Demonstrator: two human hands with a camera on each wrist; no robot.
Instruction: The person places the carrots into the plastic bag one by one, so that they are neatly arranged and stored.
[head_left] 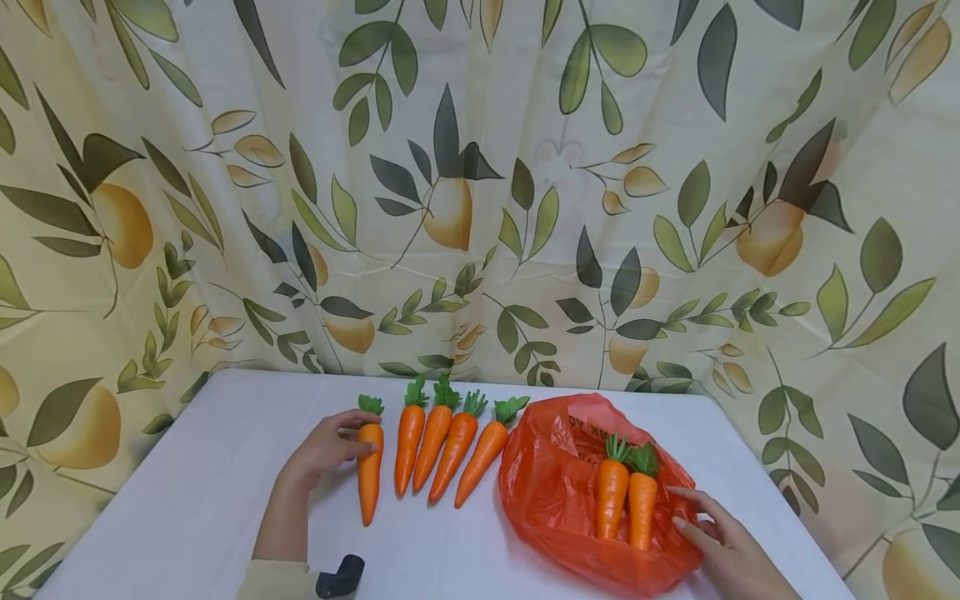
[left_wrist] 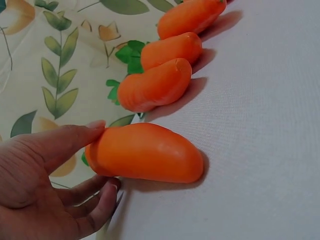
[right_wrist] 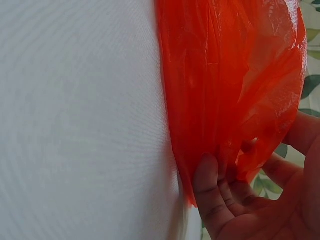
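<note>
Nearest the camera, at the front edge of the white table (head_left: 210,500), a sleeve cuff and a small black strap piece (head_left: 341,577) show at the left wrist. Just beyond, the left hand (head_left: 324,450) lies beside the leftmost carrot (head_left: 369,475), its thumb and fingertips curled against the upper part of that carrot; the left wrist view shows the thumb (left_wrist: 75,137) on top and the fingers tucked beneath, so the hand pinches it while the carrot lies on the table. On the other side, the right hand (head_left: 723,542) rests at the near right edge of the orange plastic bag (head_left: 555,483), fingers loosely bent and touching the plastic; the right wrist view shows fingertips (right_wrist: 210,190) pressed into its folds, though whether they truly grip it I cannot tell. Two carrots (head_left: 626,496) lie side by side on the bag, greens pointing away. Farther back, four more carrots (head_left: 442,446) lie in a row between the held carrot and the bag. Behind the table hangs a curtain (head_left: 480,183) printed with leaves and yellow fruit.
</note>
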